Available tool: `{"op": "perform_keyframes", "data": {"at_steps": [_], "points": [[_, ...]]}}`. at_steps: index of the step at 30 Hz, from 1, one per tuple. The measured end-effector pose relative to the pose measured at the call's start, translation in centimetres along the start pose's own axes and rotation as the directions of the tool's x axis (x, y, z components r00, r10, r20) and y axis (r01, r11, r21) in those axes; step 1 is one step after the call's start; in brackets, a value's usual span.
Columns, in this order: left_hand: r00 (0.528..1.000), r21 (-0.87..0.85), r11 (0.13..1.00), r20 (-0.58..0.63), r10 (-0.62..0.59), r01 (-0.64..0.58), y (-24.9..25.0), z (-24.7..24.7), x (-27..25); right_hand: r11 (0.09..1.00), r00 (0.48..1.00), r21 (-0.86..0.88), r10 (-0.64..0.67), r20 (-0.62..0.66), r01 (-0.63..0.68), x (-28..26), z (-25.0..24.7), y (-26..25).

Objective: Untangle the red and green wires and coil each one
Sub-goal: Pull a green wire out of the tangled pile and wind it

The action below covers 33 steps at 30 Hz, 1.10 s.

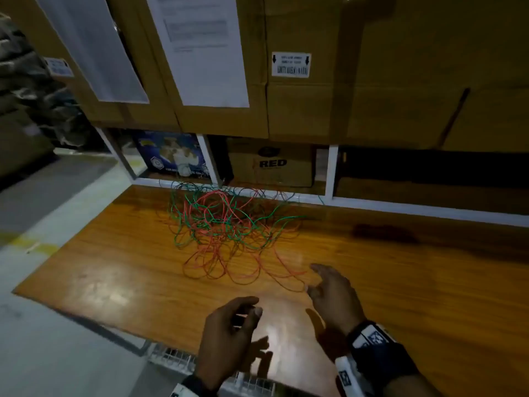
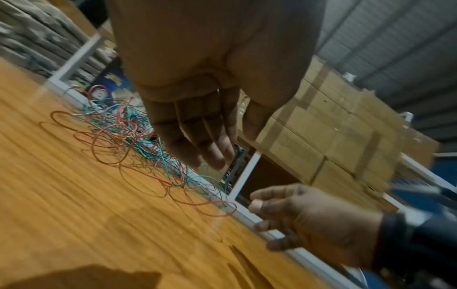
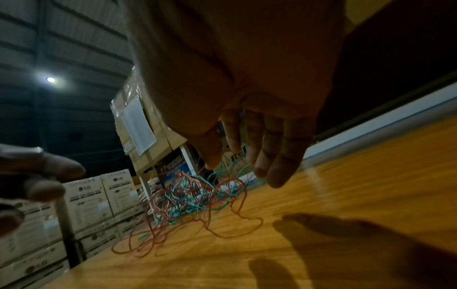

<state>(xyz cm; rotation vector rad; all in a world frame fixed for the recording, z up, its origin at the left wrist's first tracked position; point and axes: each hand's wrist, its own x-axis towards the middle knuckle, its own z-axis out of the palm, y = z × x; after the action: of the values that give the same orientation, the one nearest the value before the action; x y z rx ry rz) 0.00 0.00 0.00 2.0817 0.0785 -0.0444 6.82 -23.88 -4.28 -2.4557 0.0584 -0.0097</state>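
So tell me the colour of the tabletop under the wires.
Glossy orange-brown wood grain tabletop, clearest in the head view.

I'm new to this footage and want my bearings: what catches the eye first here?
The tangle of red and green wires, heaped near the far edge of the glossy wooden table. Nearer the camera, the left hand and right hand hover empty. Stacked cardboard boxes loom behind.

Dim room — wooden table (image 1: pixel 114 267), stacked cardboard boxes (image 1: pixel 400 67) behind.
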Motion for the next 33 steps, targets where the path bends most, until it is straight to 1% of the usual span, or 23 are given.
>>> {"op": "perform_keyframes", "data": {"at_steps": [2,4,6,8,10,11,12,14,15,17,18,19,21,22,23,24,26,28,29,30,31,32,33], "points": [[0.999,-0.008,0.999,-0.025,-0.035,0.035,0.3,0.3,0.7,0.997,0.999,-0.073,0.006,0.046,-0.002,1.2,0.7,0.2],[0.999,-0.033,0.999,-0.023,-0.041,0.04,0.2,0.5,1.3,0.994,0.995,-0.111,0.013,0.103,-0.001,2.2,1.1,0.1],[0.999,-0.059,0.997,0.016,-0.044,0.045,-0.1,0.5,2.4,0.992,0.996,-0.12,0.048,0.072,-0.039,2.7,1.6,-0.4],[0.998,-0.035,0.999,0.06,-0.021,0.023,-0.5,0.4,3.7,0.992,0.997,-0.113,0.057,0.05,-0.051,2.8,2.0,-0.9],[0.995,-0.023,0.999,0.096,0.042,-0.04,-0.7,0.2,4.9,1.0,0.998,-0.025,0.019,0.061,-0.017,2.1,1.8,-2.3],[0.988,-0.006,0.995,0.116,0.103,-0.103,-0.8,0.1,5.5,0.998,0.998,0.054,-0.02,0.061,0.017,1.6,1.5,-3.3],[0.973,0.013,0.983,0.141,0.181,-0.185,-0.8,0.0,6.1,0.991,0.996,0.125,-0.064,0.064,0.055,1.0,0.9,-4.5],[0.926,0.05,0.935,0.172,0.338,-0.35,-1.0,-0.3,7.4,0.961,0.986,0.245,-0.148,0.07,0.127,-0.3,-0.5,-6.9],[0.907,0.057,0.917,0.184,0.379,-0.395,-1.2,-0.4,8.0,0.946,0.98,0.282,-0.186,0.068,0.159,-0.9,-1.1,-7.7],[0.898,-0.004,0.919,0.214,0.386,-0.394,-1.3,-0.9,8.7,0.926,0.975,0.321,-0.221,0.034,0.199,-1.6,-2.4,-8.4],[0.892,-0.036,0.923,0.247,0.38,-0.383,-1.4,-1.1,8.9,0.915,0.98,0.36,-0.201,0.01,0.184,-1.7,-3.1,-8.3],[0.882,-0.059,0.924,0.281,0.378,-0.378,-1.7,-1.2,9.0,0.888,0.988,0.436,-0.156,-0.006,0.143,-1.6,-3.7,-7.9],[0.858,-0.067,0.926,0.354,0.371,-0.373,-2.6,-1.5,9.4,0.833,0.996,0.548,-0.087,0.008,0.069,-1.3,-5.0,-7.4],[0.85,-0.045,0.925,0.379,0.366,-0.378,-3.0,-1.6,9.6,0.822,0.997,0.567,-0.071,0.005,0.055,-1.1,-5.6,-7.1],[0.847,-0.025,0.918,0.377,0.375,-0.395,-3.6,-1.8,10.1,0.82,0.999,0.57,-0.052,-0.01,0.048,-0.9,-6.3,-6.9],[0.854,-0.002,0.913,0.351,0.383,-0.409,-4.1,-2.1,10.7,0.826,0.999,0.562,-0.028,-0.042,0.047,-0.8,-7.2,-6.4],[0.879,0.047,0.9,0.24,0.411,-0.434,-5.3,-3.2,12.4,0.842,0.987,0.537,0.052,-0.155,0.04,-0.7,-9.2,-5.5],[0.903,0.11,0.897,0.09,0.42,-0.428,-6.4,-5.0,13.9,0.833,0.945,0.554,0.182,-0.273,0.0,-0.9,-11.5,-4.6],[0.909,0.123,0.901,0.04,0.414,-0.416,-6.7,-5.9,14.4,0.834,0.931,0.552,0.207,-0.3,-0.007,-1.0,-12.3,-4.2],[0.909,0.13,0.901,0.014,0.416,-0.414,-6.6,-6.7,14.7,0.855,0.932,0.519,0.203,-0.301,-0.018,-1.1,-12.7,-4.0],[0.901,0.129,0.894,-0.003,0.434,-0.43,-6.4,-7.4,14.8,0.891,0.944,0.451,0.182,-0.274,-0.041,-1.2,-12.5,-3.6],[0.893,0.128,0.888,-0.025,0.449,-0.443,-5.8,-7.8,14.8,0.935,0.966,0.345,0.16,-0.203,-0.082,-1.1,-12.0,-3.2],[0.88,0.114,0.878,-0.053,0.473,-0.465,-5.1,-8.0,14.7,0.971,0.983,0.2,0.151,-0.103,-0.128,-0.9,-11.1,-2.8]]}}
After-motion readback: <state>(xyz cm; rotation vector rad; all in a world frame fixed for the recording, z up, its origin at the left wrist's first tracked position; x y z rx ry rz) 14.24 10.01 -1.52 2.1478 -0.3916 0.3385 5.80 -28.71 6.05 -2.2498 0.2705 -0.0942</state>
